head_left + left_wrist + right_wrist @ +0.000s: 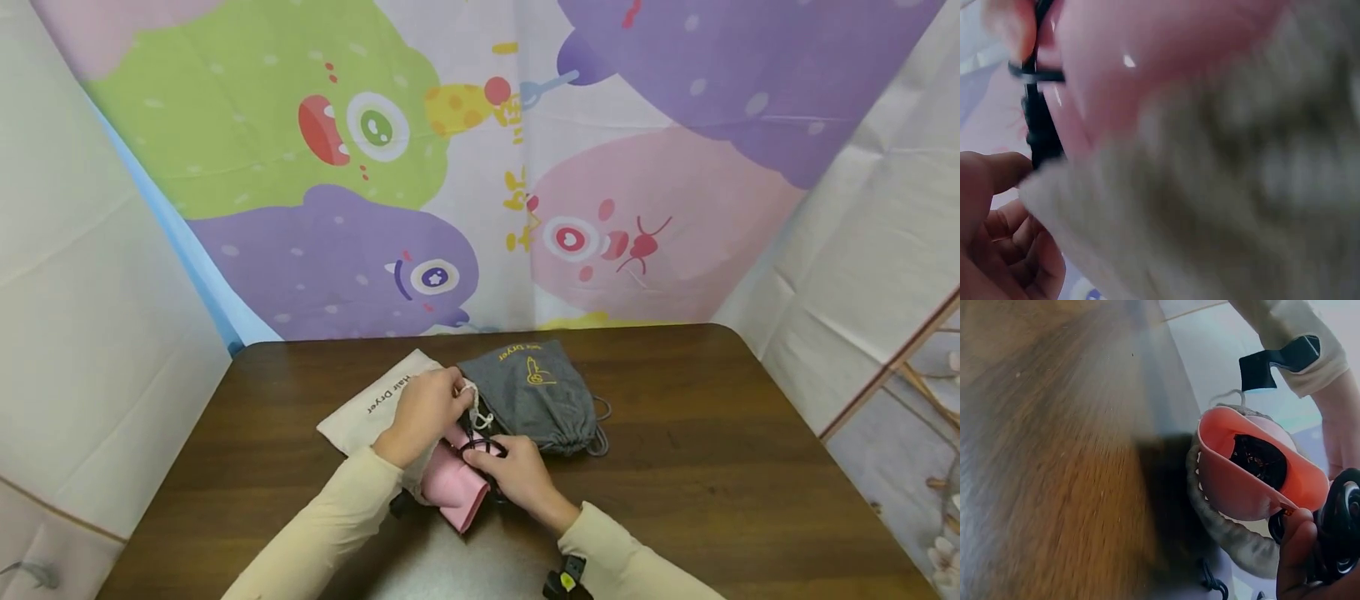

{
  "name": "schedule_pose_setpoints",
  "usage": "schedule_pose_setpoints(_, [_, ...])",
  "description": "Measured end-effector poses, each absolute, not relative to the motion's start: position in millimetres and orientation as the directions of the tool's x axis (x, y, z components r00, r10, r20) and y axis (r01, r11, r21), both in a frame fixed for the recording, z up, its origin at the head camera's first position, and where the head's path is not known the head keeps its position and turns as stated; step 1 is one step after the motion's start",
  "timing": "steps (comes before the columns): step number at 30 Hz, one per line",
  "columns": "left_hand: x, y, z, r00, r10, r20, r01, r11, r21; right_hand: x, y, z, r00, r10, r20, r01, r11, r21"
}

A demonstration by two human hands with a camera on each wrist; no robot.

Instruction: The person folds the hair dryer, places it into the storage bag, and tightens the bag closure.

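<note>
A pink hair dryer (450,479) lies partly inside the cream drawstring bag (390,392), its wide nozzle (1241,500) sticking out of the mouth. My left hand (427,412) pinches the bag's edge close to the drawstring (480,417). In the left wrist view the thumb and forefinger of that hand (1007,231) meet at the fabric beside the black cord end (1041,125). My right hand (525,475) grips the coiled black cord (483,450) next to the dryer. Seen from the right wrist, its thumb (1300,531) lies at the nozzle's rim, beside the coil (1344,519).
A grey drawstring bag (525,400) with yellow print lies right behind my hands, its cords trailing to the right. Everything rests on a dark wooden table (712,467). A cartoon-print cloth (487,167) hangs behind the table's far edge.
</note>
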State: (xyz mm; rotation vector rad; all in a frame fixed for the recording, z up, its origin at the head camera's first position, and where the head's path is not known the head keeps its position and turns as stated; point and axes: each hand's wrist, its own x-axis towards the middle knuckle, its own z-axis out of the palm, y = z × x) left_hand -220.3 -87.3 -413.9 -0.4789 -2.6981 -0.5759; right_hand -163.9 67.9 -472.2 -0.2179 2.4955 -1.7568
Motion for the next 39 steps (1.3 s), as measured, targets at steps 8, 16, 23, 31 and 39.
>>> schedule_pose_setpoints(8, [-204.8,-86.3,-412.0,-0.805,0.332,0.492,0.462,0.871,0.167,-165.9,61.8,-476.1,-0.993,-0.088,-0.08,0.06,0.217,-0.974])
schedule_pose_setpoints(16, [-185.4,-108.5,-428.6,-0.875,0.256,0.41,0.364,0.907,0.211,-167.8,66.6,-477.8,-0.987,-0.018,-0.158,0.155,0.1,-0.983])
schedule_pose_setpoints(23, [-173.9,-124.1,-435.7,-0.913,0.188,0.363,0.305,0.904,0.3,-168.8,66.6,-479.1,-0.973,-0.002,-0.231,0.231,-0.004,-0.973])
schedule_pose_setpoints(31, [-171.2,-131.5,-422.1,-0.941,0.214,0.262,0.319,0.82,0.476,-169.1,57.6,-475.6,-0.977,0.048,-0.21,0.208,-0.04,-0.977])
schedule_pose_setpoints(39, [-173.7,-124.6,-411.6,-0.952,0.278,0.131,0.301,0.764,0.57,-170.0,46.9,-472.7,-0.982,0.08,-0.17,0.17,-0.008,-0.985])
